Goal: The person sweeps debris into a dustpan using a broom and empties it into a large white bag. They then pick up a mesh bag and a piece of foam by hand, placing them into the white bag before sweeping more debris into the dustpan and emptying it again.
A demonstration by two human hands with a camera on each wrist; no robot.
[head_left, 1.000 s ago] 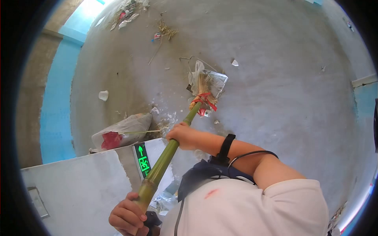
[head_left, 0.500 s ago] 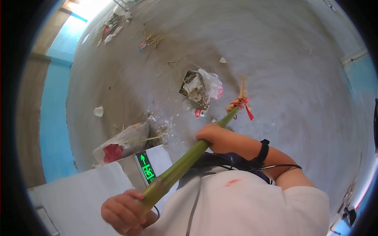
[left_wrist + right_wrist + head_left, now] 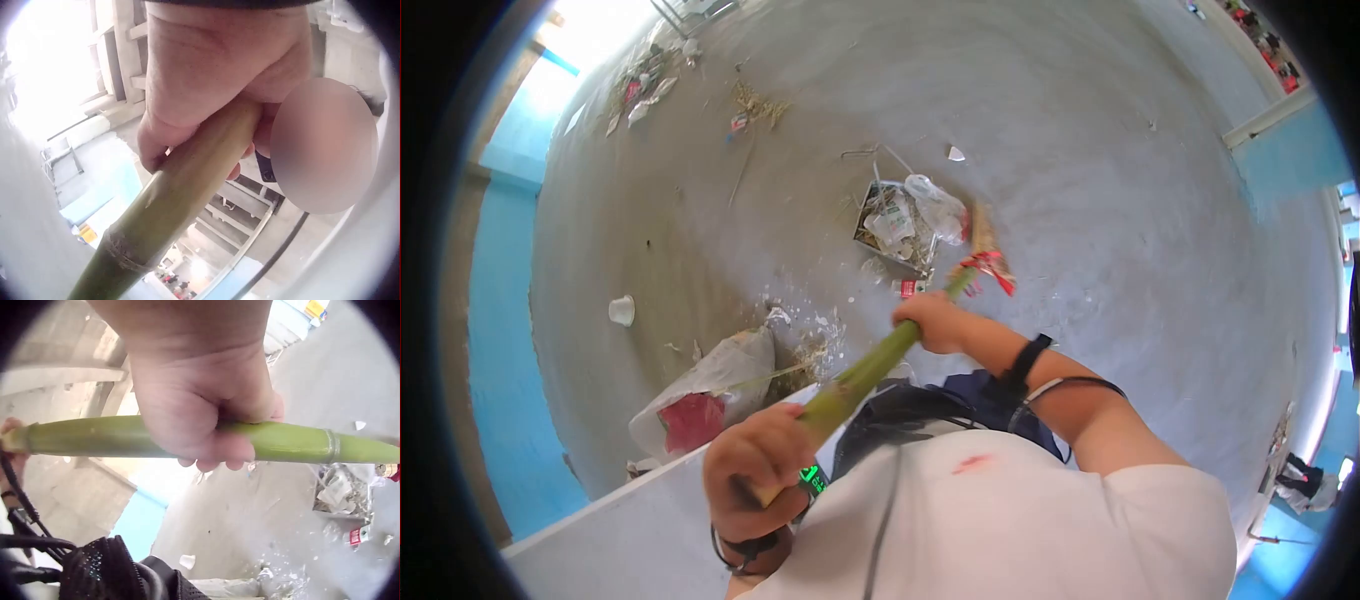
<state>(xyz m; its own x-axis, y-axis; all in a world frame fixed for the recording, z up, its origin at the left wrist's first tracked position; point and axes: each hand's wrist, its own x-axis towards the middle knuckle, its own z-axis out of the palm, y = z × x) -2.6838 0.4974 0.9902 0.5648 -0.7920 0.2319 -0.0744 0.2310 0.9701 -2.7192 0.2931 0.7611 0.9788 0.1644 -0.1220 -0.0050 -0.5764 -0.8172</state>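
Observation:
A broom with a green bamboo handle (image 3: 862, 378) slants across the head view, its straw head bound with red strips (image 3: 988, 268). My left hand (image 3: 760, 465) grips the top end, thumb and fingers wrapped round the bamboo, also seen close in the left wrist view. Further down, my right hand (image 3: 940, 322) holds the handle with curled fingers. The straw bristles (image 3: 984, 232) are just right of an open box (image 3: 862, 236) filled with litter. A clear plastic bag (image 3: 938, 210) bulges over the box's right side, next to the bristles. By its lower edge lies a red-and-white cup (image 3: 908, 288).
A white sack (image 3: 735, 372) with a red patch lies at the lower left, by a low white wall (image 3: 615, 520). White crumbs are scattered beside it. Also on the floor are a white cup (image 3: 622, 310), a white shard (image 3: 956, 154) and straw heaps (image 3: 758, 106).
The broom head has swung from over the box out to its right, then back left to beside the plastic bag. Both hands keep their grip; the left has shifted up and right.

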